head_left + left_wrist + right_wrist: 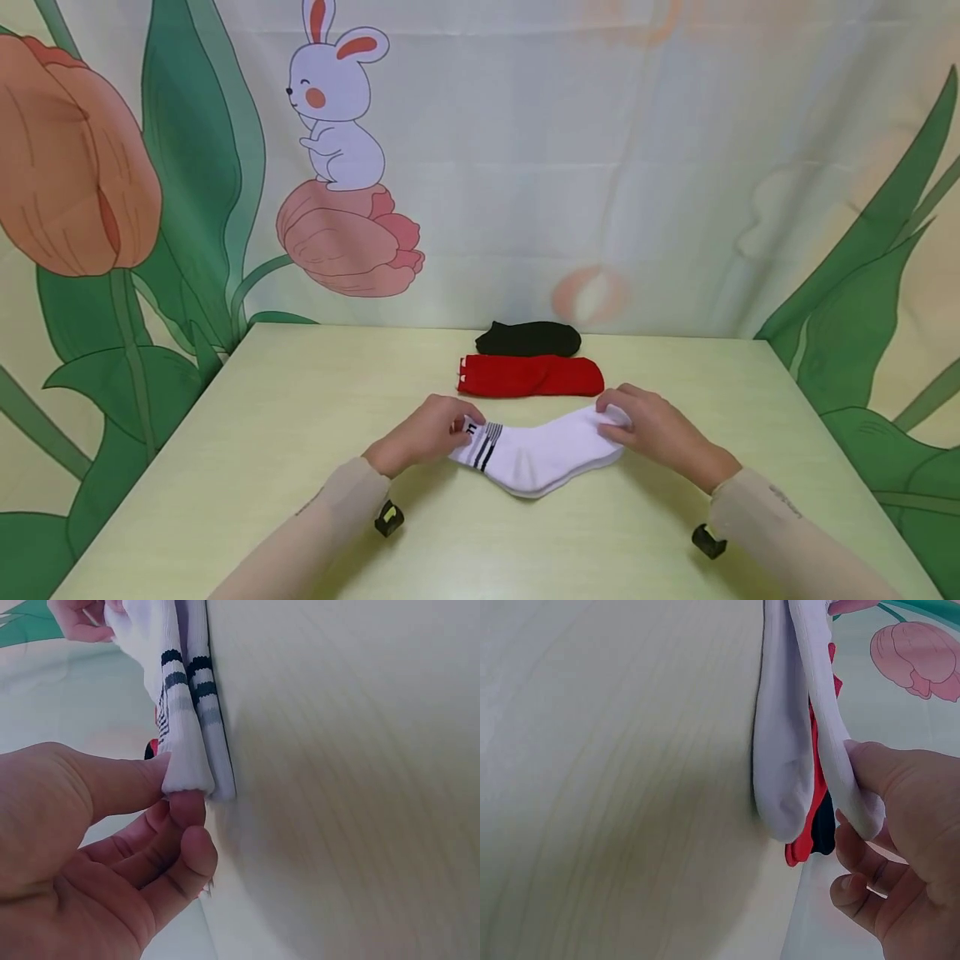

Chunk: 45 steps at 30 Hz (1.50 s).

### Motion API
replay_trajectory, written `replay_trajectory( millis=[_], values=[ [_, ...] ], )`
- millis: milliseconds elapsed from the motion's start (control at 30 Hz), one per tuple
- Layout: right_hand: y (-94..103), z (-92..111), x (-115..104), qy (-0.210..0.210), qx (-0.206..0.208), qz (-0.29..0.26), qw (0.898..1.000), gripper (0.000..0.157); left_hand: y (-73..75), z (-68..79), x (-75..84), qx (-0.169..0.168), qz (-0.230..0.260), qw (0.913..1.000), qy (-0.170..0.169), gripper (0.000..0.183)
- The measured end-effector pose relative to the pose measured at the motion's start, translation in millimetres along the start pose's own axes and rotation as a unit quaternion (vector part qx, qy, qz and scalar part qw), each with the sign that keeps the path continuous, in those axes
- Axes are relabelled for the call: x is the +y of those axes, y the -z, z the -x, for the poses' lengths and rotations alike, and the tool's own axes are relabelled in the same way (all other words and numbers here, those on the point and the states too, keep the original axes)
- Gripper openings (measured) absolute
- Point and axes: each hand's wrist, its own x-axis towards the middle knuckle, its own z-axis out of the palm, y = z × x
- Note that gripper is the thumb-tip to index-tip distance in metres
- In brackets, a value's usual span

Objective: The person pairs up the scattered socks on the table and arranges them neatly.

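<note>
Two white socks with dark stripes at the cuff lie one over the other; the upper white sock (pixel 555 442) is pinched at both ends. At its striped cuff, my left hand (pixel 438 429) grips the edge between thumb and fingers, with a fingertip inside the opening in the left wrist view. My right hand (pixel 648 425) pinches the toe end, which stands raised off the lower white sock (pixel 780 765) in the right wrist view. That lower sock rests on the table.
A red pair of socks (pixel 532 376) lies just behind the white ones on the pale table (pixel 262 442). Behind it is a black pair of socks (pixel 528 339). A printed curtain (pixel 510 167) hangs along the table's back edge.
</note>
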Motion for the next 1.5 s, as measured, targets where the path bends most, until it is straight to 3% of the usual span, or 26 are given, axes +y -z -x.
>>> replay_trajectory(
  millis=[767,1500],
  values=[
    [-18.5,4,8,-0.016,-0.022,0.018,0.999,0.036,-1.4,0.0,5.7,-0.012,-0.025,0.9996,0.01,0.027],
    [-24.6,6,15,0.018,-0.013,0.016,1.0,0.039,-3.2,-1.6,4.5,-0.016,-0.031,0.9992,0.018,0.026]
  ],
)
